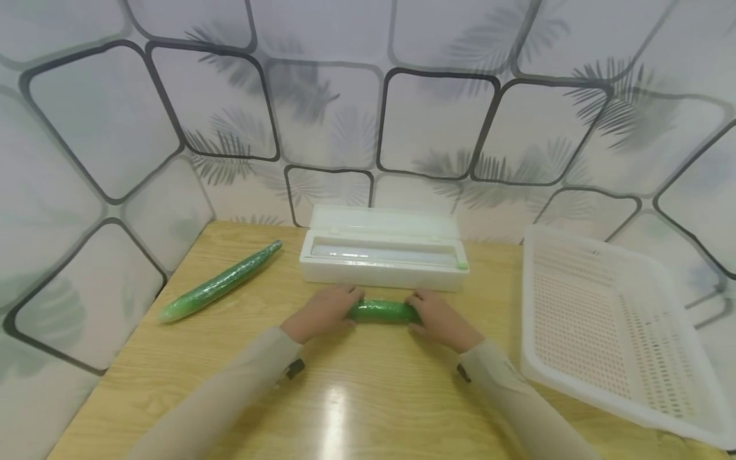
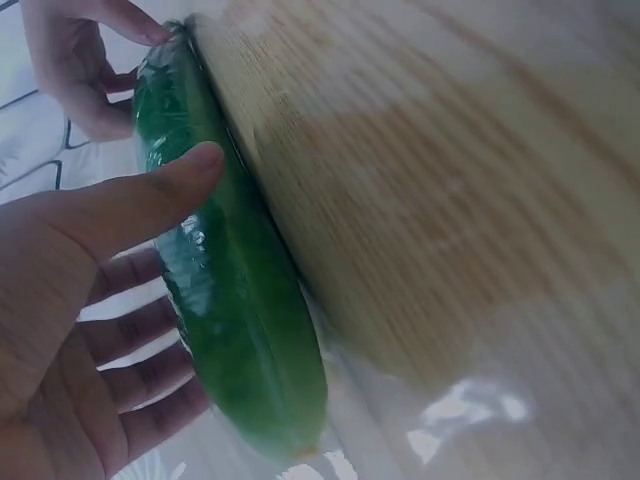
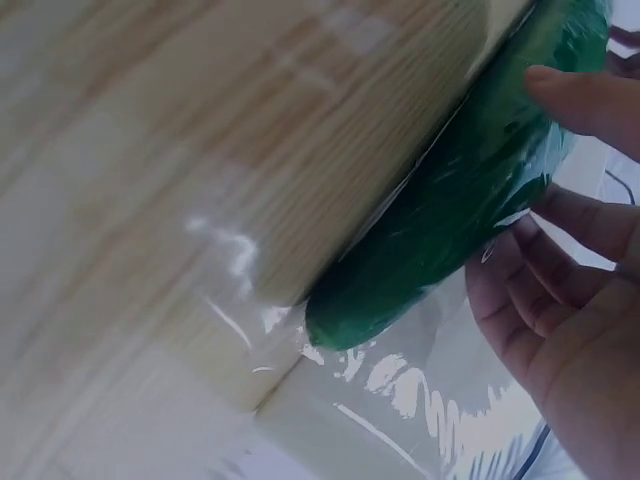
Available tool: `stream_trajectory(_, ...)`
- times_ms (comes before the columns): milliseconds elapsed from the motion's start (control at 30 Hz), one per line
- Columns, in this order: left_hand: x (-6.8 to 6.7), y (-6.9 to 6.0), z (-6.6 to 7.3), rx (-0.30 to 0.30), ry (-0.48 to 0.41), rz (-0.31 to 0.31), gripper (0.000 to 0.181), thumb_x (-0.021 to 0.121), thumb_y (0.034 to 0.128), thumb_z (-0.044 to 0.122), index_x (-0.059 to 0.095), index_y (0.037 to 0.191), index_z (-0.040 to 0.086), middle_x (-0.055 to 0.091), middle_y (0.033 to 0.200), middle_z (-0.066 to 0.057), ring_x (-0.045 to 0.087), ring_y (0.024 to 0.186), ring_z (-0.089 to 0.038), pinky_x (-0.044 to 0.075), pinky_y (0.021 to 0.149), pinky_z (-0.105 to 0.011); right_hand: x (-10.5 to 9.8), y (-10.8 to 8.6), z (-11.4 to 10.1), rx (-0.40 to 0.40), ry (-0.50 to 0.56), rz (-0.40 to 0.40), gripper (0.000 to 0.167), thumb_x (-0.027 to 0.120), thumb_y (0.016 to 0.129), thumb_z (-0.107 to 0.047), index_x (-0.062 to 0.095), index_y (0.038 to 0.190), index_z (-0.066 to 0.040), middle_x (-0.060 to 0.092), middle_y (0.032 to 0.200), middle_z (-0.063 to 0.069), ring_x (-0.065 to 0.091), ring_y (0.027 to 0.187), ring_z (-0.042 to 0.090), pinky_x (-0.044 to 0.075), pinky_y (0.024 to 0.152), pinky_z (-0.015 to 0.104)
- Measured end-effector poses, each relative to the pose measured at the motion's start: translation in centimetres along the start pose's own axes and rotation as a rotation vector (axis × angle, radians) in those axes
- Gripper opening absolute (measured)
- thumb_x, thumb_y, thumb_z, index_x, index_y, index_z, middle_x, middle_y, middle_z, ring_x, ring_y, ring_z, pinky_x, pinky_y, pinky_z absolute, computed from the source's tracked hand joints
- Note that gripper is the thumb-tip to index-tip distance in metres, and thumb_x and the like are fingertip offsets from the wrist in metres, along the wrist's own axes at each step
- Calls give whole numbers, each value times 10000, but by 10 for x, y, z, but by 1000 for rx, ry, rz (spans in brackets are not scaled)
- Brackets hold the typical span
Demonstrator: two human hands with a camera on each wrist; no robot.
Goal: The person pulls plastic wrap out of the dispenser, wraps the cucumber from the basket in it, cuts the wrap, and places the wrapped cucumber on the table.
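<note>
A green cucumber (image 1: 384, 311) lies crosswise on the wooden table in front of a white box, with shiny clear film around it. My left hand (image 1: 325, 313) holds its left end and my right hand (image 1: 441, 319) its right end. In the left wrist view, the thumb of the left hand (image 2: 90, 300) lies over the cucumber (image 2: 235, 290), fingers behind it. The right wrist view shows the right hand (image 3: 570, 270) with its thumb on the cucumber (image 3: 440, 220) and fingers along the far side; loose film spreads past the end.
The white box (image 1: 382, 275) stands near the wall, lid raised, with a roll (image 1: 385, 254) inside. A second cucumber (image 1: 221, 284), wrapped in film, lies at the left. At the right is a white plastic basket (image 1: 592, 396). Patterned walls border the table (image 1: 230, 364).
</note>
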State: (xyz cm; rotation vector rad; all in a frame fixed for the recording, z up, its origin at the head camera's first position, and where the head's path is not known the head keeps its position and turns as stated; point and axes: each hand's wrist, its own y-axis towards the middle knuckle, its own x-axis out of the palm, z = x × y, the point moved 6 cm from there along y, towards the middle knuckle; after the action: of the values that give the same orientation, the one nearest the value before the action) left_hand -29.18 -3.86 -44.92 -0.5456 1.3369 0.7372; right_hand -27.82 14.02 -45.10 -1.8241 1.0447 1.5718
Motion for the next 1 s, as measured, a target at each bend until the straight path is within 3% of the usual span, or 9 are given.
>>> stream_trajectory(100, 0, 4, 3, -7, 65, 4, 531, 790, 722, 275, 534, 1143, 76, 609, 1053, -51, 592, 946, -190, 530, 840, -313, 0, 1, -1, 4, -36, 13, 385, 742, 773, -120, 582, 1097, 12, 574, 1021, 100, 567, 943, 228, 519, 872, 376)
stream_trajectory(200, -5, 8, 12, 21, 149, 68, 646, 815, 688, 298, 514, 1194, 33, 580, 1089, -85, 578, 980, -206, 525, 883, -317, 0, 2, -3, -9, -63, 36, 353, 733, 767, -63, 586, 1079, 11, 577, 1014, 104, 570, 941, 238, 518, 874, 377)
stream_trajectory(267, -9, 12, 21, 70, 197, 123, 700, 823, 675, 300, 500, 1224, 9, 559, 1114, -102, 562, 1009, -219, 512, 917, -321, 1, 3, -3, -12, -72, 44, 346, 724, 766, -31, 590, 1082, 13, 583, 1022, 110, 574, 955, 247, 515, 889, 377)
stream_trajectory(367, -10, 19, 34, 158, 249, 165, 587, 768, 746, 244, 518, 1234, 34, 567, 1163, -86, 568, 1052, -204, 502, 943, -304, 3, 4, 0, 2, -95, 49, 361, 718, 765, -20, 589, 1101, 15, 588, 1046, 118, 577, 981, 252, 513, 906, 369)
stream_trajectory(467, -5, 23, 40, 200, 246, 133, 396, 675, 834, 156, 548, 1198, 65, 593, 1129, -47, 593, 1018, -162, 518, 902, -267, 3, 5, 0, -6, -101, 68, 332, 694, 785, -9, 590, 1098, 26, 591, 1036, 127, 581, 971, 258, 519, 888, 370)
stream_trajectory(567, 2, 25, 39, 177, 202, 84, 333, 657, 849, 131, 559, 1163, 77, 606, 1089, -33, 608, 983, -149, 529, 877, -265, 3, 4, -2, -42, -105, 88, 293, 674, 799, -3, 592, 1077, 38, 590, 1002, 131, 581, 932, 257, 526, 849, 374)
stream_trajectory(767, 7, 27, 33, 101, 76, 24, 478, 753, 772, 199, 542, 1184, 83, 608, 1114, -43, 604, 1006, -172, 526, 899, -307, 6, 2, 0, -32, -101, 69, 363, 717, 771, -48, 587, 1103, 22, 589, 1036, 118, 579, 970, 247, 521, 890, 358)
stream_trajectory(900, 6, 28, 31, 69, 48, 24, 528, 781, 742, 242, 547, 1188, 81, 583, 1126, -55, 586, 1006, -174, 527, 891, -306, 3, 2, 0, -33, -71, 69, 370, 715, 772, -37, 583, 1110, 34, 586, 1045, 129, 575, 985, 261, 516, 900, 370)
stream_trajectory(1000, 4, 29, 30, 61, 77, 41, 539, 789, 730, 268, 554, 1179, 87, 552, 1133, -56, 563, 1009, -167, 523, 891, -289, 2, 3, 1, -25, -37, 55, 363, 691, 788, -26, 576, 1125, 44, 579, 1055, 141, 569, 994, 271, 511, 908, 386)
